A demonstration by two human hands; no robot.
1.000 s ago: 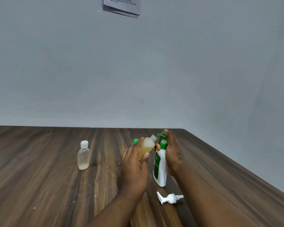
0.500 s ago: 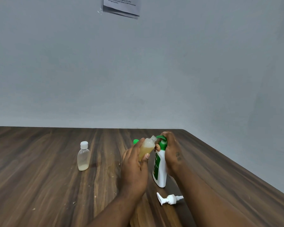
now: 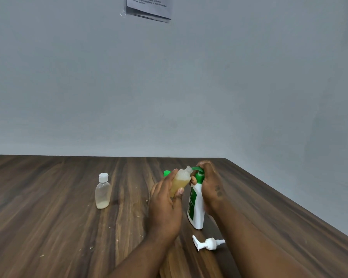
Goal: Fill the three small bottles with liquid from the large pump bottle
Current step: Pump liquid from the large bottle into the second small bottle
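Observation:
My left hand (image 3: 165, 205) grips a small clear bottle (image 3: 180, 182) with amber liquid, uncapped and tilted, its open neck at the green spout of the large pump bottle. The large white pump bottle (image 3: 196, 207) with a green label stands upright on the table. My right hand (image 3: 209, 185) wraps its neck and presses on the green pump head (image 3: 197, 171). A second small bottle (image 3: 102, 191), white-capped, stands to the left with a little pale liquid at its bottom. A green cap (image 3: 166, 173) peeks out behind my left hand; what it belongs to is hidden.
A loose white pump head (image 3: 208, 243) lies on the dark wooden table (image 3: 48, 227) in front of the large bottle. The table's right edge runs diagonally close to my right forearm. A grey wall with a paper notice (image 3: 149, 7) stands behind.
The pump head has sunk slightly under my right hand, and the hand has lowered with it. The small bottle stays at the spout.

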